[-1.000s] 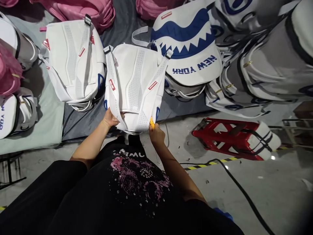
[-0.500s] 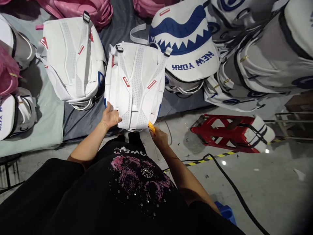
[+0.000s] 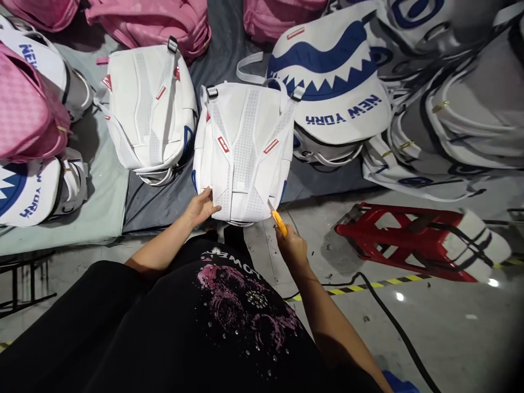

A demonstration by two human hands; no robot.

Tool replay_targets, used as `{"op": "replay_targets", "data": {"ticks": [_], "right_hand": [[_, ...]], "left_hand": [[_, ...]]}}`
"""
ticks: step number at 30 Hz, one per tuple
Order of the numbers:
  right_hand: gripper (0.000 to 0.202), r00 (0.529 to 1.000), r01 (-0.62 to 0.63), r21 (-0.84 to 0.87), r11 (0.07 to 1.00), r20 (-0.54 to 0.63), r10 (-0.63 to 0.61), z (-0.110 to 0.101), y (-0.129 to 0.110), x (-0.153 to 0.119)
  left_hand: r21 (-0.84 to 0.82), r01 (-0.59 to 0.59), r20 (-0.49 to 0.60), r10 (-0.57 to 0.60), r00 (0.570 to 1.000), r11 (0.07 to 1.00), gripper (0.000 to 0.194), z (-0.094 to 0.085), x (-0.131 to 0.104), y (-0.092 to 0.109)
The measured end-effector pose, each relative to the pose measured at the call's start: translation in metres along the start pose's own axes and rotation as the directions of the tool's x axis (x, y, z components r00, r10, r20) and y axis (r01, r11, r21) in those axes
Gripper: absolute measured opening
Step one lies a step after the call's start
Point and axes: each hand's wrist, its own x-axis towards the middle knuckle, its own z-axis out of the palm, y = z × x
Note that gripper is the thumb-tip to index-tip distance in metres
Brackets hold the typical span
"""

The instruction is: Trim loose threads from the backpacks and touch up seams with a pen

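While the left hand (image 3: 201, 206) pinches the near edge of the backpack (image 3: 244, 153) on the mat, the right hand (image 3: 293, 246) grips yellow snips (image 3: 279, 220) at its corner; a slip could nick the fabric.

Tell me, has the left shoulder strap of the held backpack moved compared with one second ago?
Yes. The left shoulder strap lay splayed off the white backpack; now it lies straight on its back panel.

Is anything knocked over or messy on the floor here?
Yes. A red stool lies tipped on its side on the floor, right of the white backpack that the left hand holds. Small dark scraps lie scattered near it.
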Motion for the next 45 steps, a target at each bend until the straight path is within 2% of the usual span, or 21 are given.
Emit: {"op": "replay_targets", "data": {"ticks": [4, 7, 11, 14, 16, 18, 20, 23, 25, 28, 35, 38, 41, 45], "right_hand": [[0.032, 0.995, -0.078, -0.003, 0.997, 0.064, 0.078, -0.004, 0.002, -0.014], [0.031, 0.982, -0.14, 0.055, 0.989, 0.132, 0.131, -0.017, 0.002, -0.022], [0.033, 0.978, -0.157, 0.095, 0.983, 0.154, 0.141, -0.052, 0.014, -0.041], [0.04, 0.982, -0.145, 0.027, 0.989, 0.127, 0.141, -0.086, 0.013, -0.059], [0.042, 0.989, -0.072, -0.026, 0.997, 0.125, 0.074, -0.107, -0.007, -0.065], [0.039, 0.986, 0.073, -0.057, 0.996, 0.157, -0.063, -0.12, -0.043, -0.064], [0.037, 0.964, 0.188, -0.086, 0.978, 0.205, -0.167, -0.125, -0.088, -0.054], [0.037, 0.95, 0.227, -0.178, 0.958, 0.255, -0.177, -0.122, -0.142, -0.031], [0.039, 0.949, 0.232, -0.224, 0.946, 0.265, -0.17, -0.12, -0.161, -0.016], [0.041, 0.945, 0.249, -0.24, 0.938, 0.274, -0.18, -0.121, -0.169, -0.002], [0.04, 0.933, 0.247, -0.239, 0.939, 0.321, -0.163, -0.138, -0.171, 0.008], [0.04, 0.931, 0.243, -0.206, 0.948, 0.325, -0.168, -0.144, -0.169, 0.018], [0.041, 0.917, 0.256, -0.159, 0.954, 0.351, -0.188, -0.154, -0.164, 0.035], [0.042, 0.862, 0.277, -0.082, 0.957, 0.461, -0.21, -0.17, -0.158, 0.061]], "left_hand": [[0.016, -0.002, 0.01, 0.002, 1.0, 1.0, 0.01, -0.001, 0.007, 0.002], [0.083, -0.019, 0.037, 0.016, 0.999, 0.996, 0.017, 0.0, 0.011, -0.001], [0.226, -0.157, -0.047, 0.171, 0.984, 0.961, 0.027, 0.003, 0.016, -0.017], [0.349, -0.23, -0.102, 0.281, 0.954, 0.908, 0.041, 0.006, 0.022, -0.032], [0.39, -0.245, -0.102, 0.306, 0.947, 0.887, 0.049, 0.007, 0.027, -0.039], [0.411, -0.25, -0.103, 0.318, 0.943, 0.876, 0.054, 0.007, 0.03, -0.043], [0.412, -0.246, -0.098, 0.311, 0.945, 0.877, 0.054, 0.006, 0.031, -0.045], [0.392, -0.25, -0.066, 0.299, 0.952, 0.885, 0.049, 0.004, 0.03, -0.046], [0.382, -0.261, -0.059, 0.305, 0.95, 0.886, 0.045, 0.002, 0.03, -0.046], [0.378, -0.264, -0.064, 0.309, 0.949, 0.887, 0.042, 0.001, 0.029, -0.046], [0.284, -0.223, -0.059, 0.249, 0.967, 0.932, 0.036, 0.001, 0.025, -0.042], [0.101, -0.149, -0.084, 0.158, 0.984, 0.984, 0.025, 0.002, 0.025, -0.033], [-0.158, -0.04, -0.179, 0.011, 0.984, 0.987, 0.032, 0.006, 0.029, -0.02], [-0.3, 0.05, -0.361, -0.162, 0.918, 0.952, 0.032, 0.015, 0.039, -0.005]]}}
